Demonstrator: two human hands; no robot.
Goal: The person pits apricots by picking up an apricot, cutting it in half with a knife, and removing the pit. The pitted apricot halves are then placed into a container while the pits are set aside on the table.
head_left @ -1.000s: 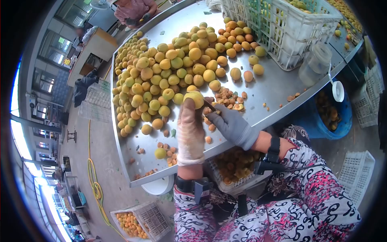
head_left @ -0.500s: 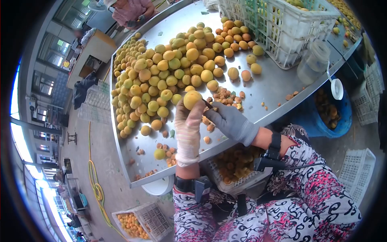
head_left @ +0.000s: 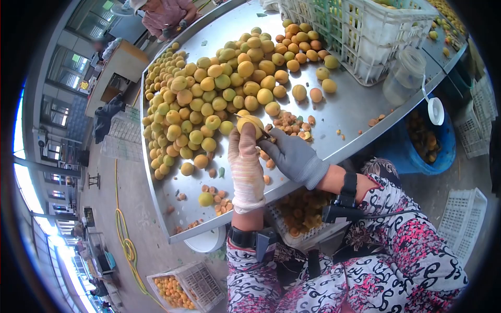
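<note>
My left hand (head_left: 247, 169), in a white striped glove, grips a yellow apricot (head_left: 250, 124) just above the table's near edge. My right hand (head_left: 298, 156), gloved in grey, is closed on a small dark tool (head_left: 267, 135) whose tip meets the fruit. A thin dark line of the tool shows across the top of the apricot. Beyond my hands lies a big heap of yellow-green apricots (head_left: 209, 94) on the metal table (head_left: 355, 112). Pits and scraps (head_left: 288, 124) lie just behind my right hand.
A white-green crate (head_left: 360, 47) and a clear plastic jar (head_left: 404, 78) stand on the right. Below the near edge are a crate of fruit halves (head_left: 302, 211) and a blue bucket (head_left: 438, 156). Another person (head_left: 169, 18) works at the far side.
The tool, beside the apricot before, now reaches over its top. My left hand has shifted slightly right. The other person's hands have moved a little.
</note>
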